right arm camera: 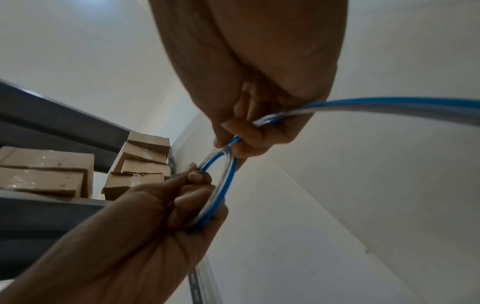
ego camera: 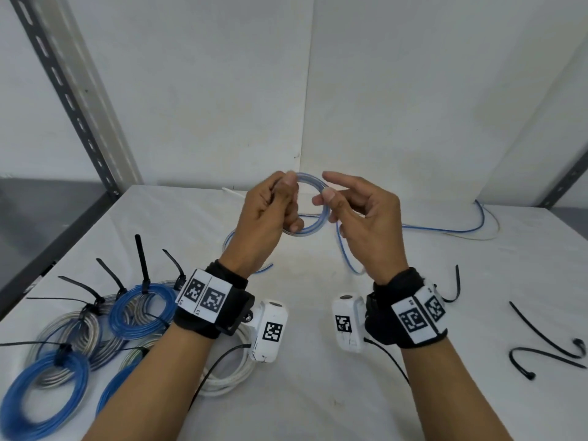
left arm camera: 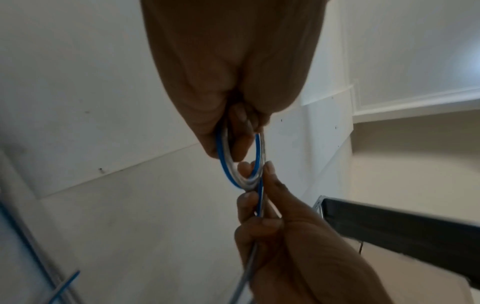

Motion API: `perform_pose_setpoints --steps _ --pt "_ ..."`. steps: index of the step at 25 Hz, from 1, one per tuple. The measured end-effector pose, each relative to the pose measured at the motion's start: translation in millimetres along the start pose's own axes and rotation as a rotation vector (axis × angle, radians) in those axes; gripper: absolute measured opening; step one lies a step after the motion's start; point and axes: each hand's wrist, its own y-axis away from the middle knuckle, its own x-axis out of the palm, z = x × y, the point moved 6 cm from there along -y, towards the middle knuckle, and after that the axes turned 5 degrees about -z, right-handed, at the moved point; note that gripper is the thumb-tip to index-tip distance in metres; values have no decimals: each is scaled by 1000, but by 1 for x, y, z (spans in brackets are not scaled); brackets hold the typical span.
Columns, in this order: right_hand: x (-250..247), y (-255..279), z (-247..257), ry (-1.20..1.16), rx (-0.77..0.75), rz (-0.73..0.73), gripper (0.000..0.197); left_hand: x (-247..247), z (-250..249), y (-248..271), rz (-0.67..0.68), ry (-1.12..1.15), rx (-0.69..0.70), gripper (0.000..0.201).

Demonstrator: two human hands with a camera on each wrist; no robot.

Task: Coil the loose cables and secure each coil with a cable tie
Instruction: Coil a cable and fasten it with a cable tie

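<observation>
Both hands are raised above the white table, working a small coil of blue-and-clear cable held between them at about the 12 o'clock position of the head view. The left hand grips the coil's left side, thumb on top and fingers curled round the loops. The right hand pinches the coil's right side between thumb and forefinger, its other fingers loosely spread; the wrist views show the strand passing through its curled fingers. The loose cable runs down from the right hand onto the table and trails off toward 2 o'clock, along the foot of the wall. At 8 o'clock lies a heap of finished coils, blue and clear, each bound with a black tie whose tail sticks up. A white cable coil sits under the left wrist. Spare black cable ties lie at 4 o'clock, well apart from the hands.
</observation>
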Motion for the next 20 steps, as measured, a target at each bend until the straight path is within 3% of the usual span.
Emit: perform_pose_setpoints --steps 5,7,9,12,15,17,20 --pt "10 8 -11 -241 155 -134 11 0 8 -1 -134 190 -63 34" --pt "-2 2 -9 -198 114 -105 10 1 14 -1 -67 152 -164 34" --pt "-11 -4 -5 -78 59 36 9 0 15 0 63 -8 -214 37" --pt "-8 -3 -2 53 68 188 7 0 9 5 205 -309 -133 45" --pt "-6 -2 0 -57 97 128 12 -3 0 1 61 -222 0 44" --pt "-1 1 -1 -138 112 69 17 -6 -2 -1 -75 -44 30 39" --pt "8 5 -5 -218 147 -20 21 -3 0 0 -161 136 15 39"
